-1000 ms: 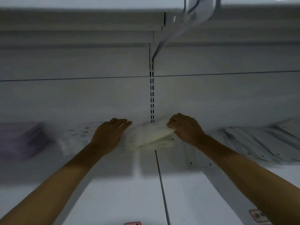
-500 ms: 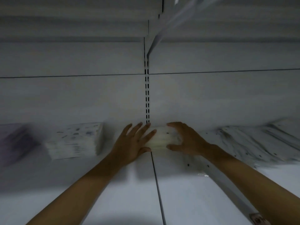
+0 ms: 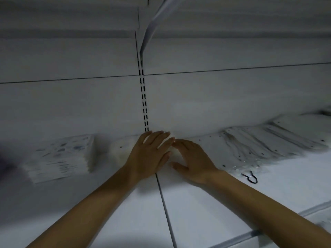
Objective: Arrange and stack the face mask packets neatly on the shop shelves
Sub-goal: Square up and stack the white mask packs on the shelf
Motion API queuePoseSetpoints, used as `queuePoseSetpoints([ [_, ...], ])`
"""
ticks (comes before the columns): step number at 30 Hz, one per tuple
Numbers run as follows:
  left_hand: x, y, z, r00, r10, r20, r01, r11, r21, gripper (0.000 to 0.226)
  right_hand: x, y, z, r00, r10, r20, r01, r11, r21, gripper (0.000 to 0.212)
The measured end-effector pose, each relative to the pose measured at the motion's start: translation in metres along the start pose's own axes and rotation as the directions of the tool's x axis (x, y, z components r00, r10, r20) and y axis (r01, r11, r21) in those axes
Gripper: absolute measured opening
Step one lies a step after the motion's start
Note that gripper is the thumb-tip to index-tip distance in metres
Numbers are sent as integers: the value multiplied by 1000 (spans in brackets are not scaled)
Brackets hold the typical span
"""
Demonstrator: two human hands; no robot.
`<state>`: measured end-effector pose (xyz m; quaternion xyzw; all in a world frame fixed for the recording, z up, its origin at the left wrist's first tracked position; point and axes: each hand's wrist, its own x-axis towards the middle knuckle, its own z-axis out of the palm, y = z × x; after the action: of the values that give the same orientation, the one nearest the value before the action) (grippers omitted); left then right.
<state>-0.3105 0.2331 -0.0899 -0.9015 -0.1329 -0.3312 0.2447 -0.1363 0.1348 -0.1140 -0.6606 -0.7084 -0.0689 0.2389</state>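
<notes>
A small white stack of face mask packets (image 3: 121,152) lies against the back panel at the middle of the white shelf (image 3: 206,208). My left hand (image 3: 149,156) rests flat on top of it with fingers spread. My right hand (image 3: 192,161) lies flat beside it, fingertips touching those of the left; most of the stack is hidden under both hands. A squared stack of patterned packets (image 3: 60,157) stands to the left. Loose clear packets (image 3: 272,142) are fanned out along the back on the right.
A slotted upright (image 3: 144,104) runs up the back panel behind my hands, and a shelf bracket (image 3: 152,24) hangs above. A seam (image 3: 165,210) splits the shelf boards. A dark ear loop (image 3: 250,178) sticks out of a packet at the right. Something purple (image 3: 5,163) shows far left.
My right hand let go of the white stack it gripped and flattened. The left hand moved right onto the stack. Both hands now press it down; the view shifted down and left.
</notes>
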Motion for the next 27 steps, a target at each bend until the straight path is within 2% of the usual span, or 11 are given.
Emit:
queuePoseSetpoints([
  [3,10,16,0,999,42,-29,-44,995,-89,39,-16,5,-10,998,54,-9,-54,999,7,72],
  [8,22,39,4,995,99,-25,-102,973,-208,32,-51,11,-30,974,130,-188,-130,991,14,56],
  [10,23,53,4,996,89,33,-76,958,-278,33,-63,12,-37,968,165,-190,-167,986,3,53],
  [14,30,79,-6,979,28,203,65,897,-438,43,-86,18,-49,958,234,-164,-240,971,-19,43],
  [17,38,90,-6,953,35,300,134,840,-525,41,-96,29,-51,955,271,-121,-273,962,-2,43],
  [22,54,109,-5,962,66,264,96,825,-557,38,-101,46,-65,940,298,-168,-294,955,48,49],
  [27,87,133,3,977,-11,213,123,845,-520,43,-93,101,-90,919,320,-232,-320,947,40,47],
])
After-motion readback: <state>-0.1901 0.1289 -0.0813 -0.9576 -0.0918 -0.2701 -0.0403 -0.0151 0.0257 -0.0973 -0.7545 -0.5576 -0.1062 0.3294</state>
